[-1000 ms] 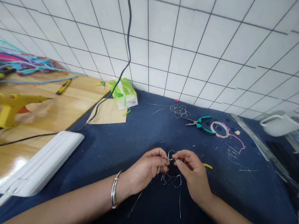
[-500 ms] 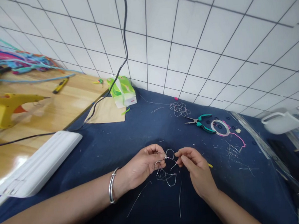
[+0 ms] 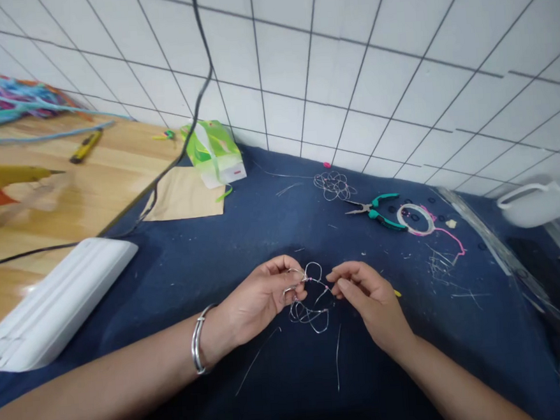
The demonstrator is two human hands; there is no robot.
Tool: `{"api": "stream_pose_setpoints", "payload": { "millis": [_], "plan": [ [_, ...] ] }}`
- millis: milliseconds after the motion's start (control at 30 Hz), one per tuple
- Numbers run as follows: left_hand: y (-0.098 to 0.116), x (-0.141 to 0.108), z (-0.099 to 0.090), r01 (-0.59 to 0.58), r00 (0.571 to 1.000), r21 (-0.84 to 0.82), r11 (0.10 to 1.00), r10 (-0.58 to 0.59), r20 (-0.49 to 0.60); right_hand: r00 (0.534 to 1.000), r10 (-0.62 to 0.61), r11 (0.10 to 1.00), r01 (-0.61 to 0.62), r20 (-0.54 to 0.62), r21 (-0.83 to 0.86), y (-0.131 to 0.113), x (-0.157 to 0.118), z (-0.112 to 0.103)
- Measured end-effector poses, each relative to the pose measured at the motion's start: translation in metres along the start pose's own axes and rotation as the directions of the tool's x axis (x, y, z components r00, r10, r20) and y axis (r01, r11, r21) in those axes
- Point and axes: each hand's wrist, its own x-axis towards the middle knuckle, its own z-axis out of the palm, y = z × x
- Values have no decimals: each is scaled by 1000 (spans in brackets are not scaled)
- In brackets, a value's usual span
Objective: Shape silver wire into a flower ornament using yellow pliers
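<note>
Thin silver wire bent into several loops [image 3: 313,273] is pinched between the thumb and fingers of my left hand [image 3: 267,297], which wears a silver bangle on its wrist. More loops hang below those fingertips. At the wire's right side is my right hand [image 3: 370,296], thumb and fingers bent close together by the wire's end; whether they grip it is too small to tell. Two loose wire pieces lie nearer to me on the dark blue cloth [image 3: 182,261].
Teal-handled pliers [image 3: 383,218], a looped wire bundle [image 3: 334,186] and a white ring spool [image 3: 415,220] lie beyond my hands. At left are a white power strip [image 3: 71,308], a yellow glue gun [image 3: 4,181] and a green tissue pack [image 3: 213,150]. A white jug [image 3: 538,203] stands right.
The view has shifted, so most surroundings appear further left or higher. My left hand keeps its pinch on the wire; my right hand remains beside the loops.
</note>
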Motion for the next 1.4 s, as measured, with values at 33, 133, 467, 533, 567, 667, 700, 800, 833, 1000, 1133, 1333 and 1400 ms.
{"api": "stream_pose_setpoints", "payload": {
  "millis": [33,133,467,533,567,667,700,800,833,1000,1133,1333,1400],
  "plan": [
    [0,0,-1,2,1000,3,1000,-2,-1,1000,-8,1000,8,-2,-12,0,0,0],
    [0,1,-2,20,1000,14,1000,-20,-18,999,-46,997,44,-23,-64,2,-1,1],
    [-4,2,-3,17,999,36,999,-15,-44,975,-208,954,187,-71,-234,5,-6,3],
    [-3,2,-3,7,998,25,1000,-5,-63,975,-193,959,164,-109,-230,4,-7,3],
    [-2,2,-4,-2,997,20,1000,3,-74,976,-174,965,141,-133,-221,3,-7,3],
    [1,3,-5,-23,995,9,1000,23,-93,980,-96,986,69,-174,-153,3,-7,2],
    [2,3,-5,-28,995,7,1000,28,-95,982,-76,991,55,-173,-124,4,-6,2],
    [3,3,-5,-32,995,3,999,32,-90,986,-43,998,36,-161,-46,6,-3,1],
    [3,3,-5,-32,996,3,999,32,-87,987,-38,999,34,-158,-25,8,-2,1],
    [3,3,-6,-35,997,10,999,35,-70,989,-26,999,29,-148,21,12,-1,1],
    [3,3,-5,-37,997,9,999,38,-69,990,-20,1000,22,-136,12,11,-2,1],
    [3,3,-2,-33,998,-6,999,33,-51,995,-33,999,29,-93,-45,6,-5,2],
    [3,3,-2,-34,998,-7,999,34,-46,996,-46,996,39,-83,-75,4,-5,2]
  ]
}}
